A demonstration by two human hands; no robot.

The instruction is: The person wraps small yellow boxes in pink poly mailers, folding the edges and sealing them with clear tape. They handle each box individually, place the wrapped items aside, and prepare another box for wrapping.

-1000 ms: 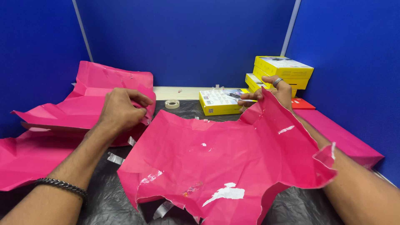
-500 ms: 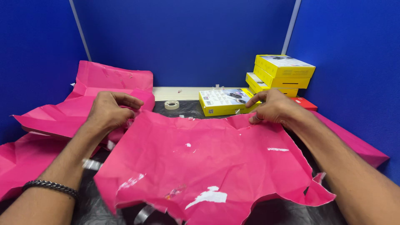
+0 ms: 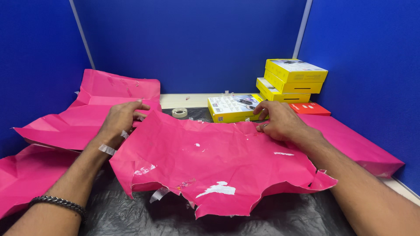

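Observation:
A large crumpled pink sheet of wrapping paper (image 3: 214, 161), with torn edges and bits of clear tape, lies spread in front of me over black plastic (image 3: 144, 214). My left hand (image 3: 120, 120) grips its far left corner, and a strip of tape sticks to that wrist. My right hand (image 3: 278, 122) holds the far right edge, fingers curled on the paper, right beside a flat yellow box (image 3: 232, 107).
More pink sheets (image 3: 92, 109) are piled at the left and a pink wrapped package (image 3: 350, 144) lies at the right. A tape roll (image 3: 179, 112) sits behind the sheet. Stacked yellow boxes (image 3: 291, 81) and a red box (image 3: 310, 108) stand at the back right. Blue partition walls surround the desk.
The sheet was held up and tilted; both hands have lowered it and spread it flatter on the desk, the hands moving apart along its far edge.

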